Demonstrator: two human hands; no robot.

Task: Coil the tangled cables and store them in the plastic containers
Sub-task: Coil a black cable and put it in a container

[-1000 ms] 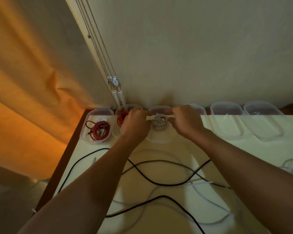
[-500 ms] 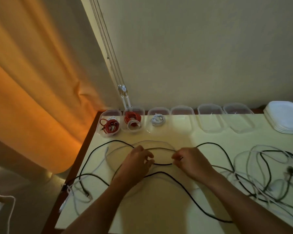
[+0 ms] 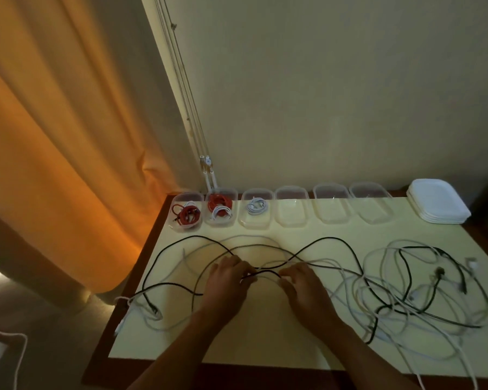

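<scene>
A tangle of black and white cables (image 3: 406, 285) sprawls over the pale yellow table (image 3: 265, 342). My left hand (image 3: 227, 280) and my right hand (image 3: 303, 285) sit side by side at mid-table, each pinching a black cable (image 3: 265, 273) that arcs between them. Along the far edge stands a row of clear plastic containers. The leftmost container (image 3: 187, 211) holds a red coil, the second (image 3: 221, 209) red and white coils, the third (image 3: 256, 208) a white coil. Three further containers (image 3: 330, 206) look empty.
A stack of white lids (image 3: 437, 201) lies at the far right corner. An orange curtain (image 3: 54, 164) hangs to the left of the table, and blind cords (image 3: 207, 173) hang down behind the containers. Cable ends dangle over the table's left edge (image 3: 124, 302).
Both hands drew back from the third container, leaving the white coil inside it. They came down to mid-table and took hold of a black cable; the view pulled back.
</scene>
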